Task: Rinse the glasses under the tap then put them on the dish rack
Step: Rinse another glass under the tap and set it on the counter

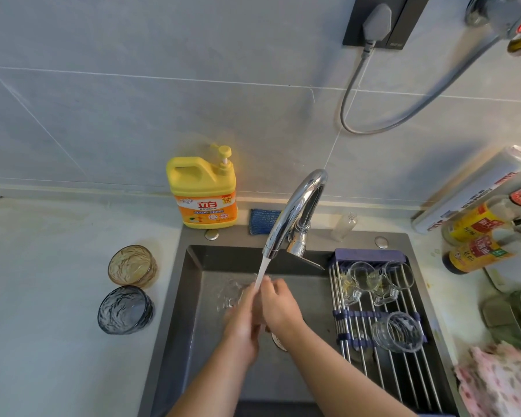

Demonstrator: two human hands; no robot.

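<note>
Clear and ripple-textured, the glass (229, 292) sits low in the dark grey sink (190, 299), just left of the white water stream (260, 273) in the head view. It is blurred. It seems to lie on its side with its long axis running left to right, but which end is the mouth cannot be told. The left hand (242, 325) has its fingers curled round the glass from the right. The right hand (278, 305) lies over the left with its fingers bent down beside the stream; whether it grips the glass or only touches it cannot be told.

The stream falls from a chrome tap (295, 212) that arches forward over the sink. On the pale counter (57, 281) to the left, an amber glass (132, 266) and a blue-grey glass (125, 310) stand upright with their mouths up. Both are short, round and wavy-walled.

Across the sink's right part lies the dish rack (403, 374), made of steel rods joined by blue bands. Small clear handled cups (366, 281) sit at its far end, and a clear tumbler (399, 331) sits nearer, with one round end facing the camera. A yellow soap bottle (203, 194) stands behind the sink.
</note>
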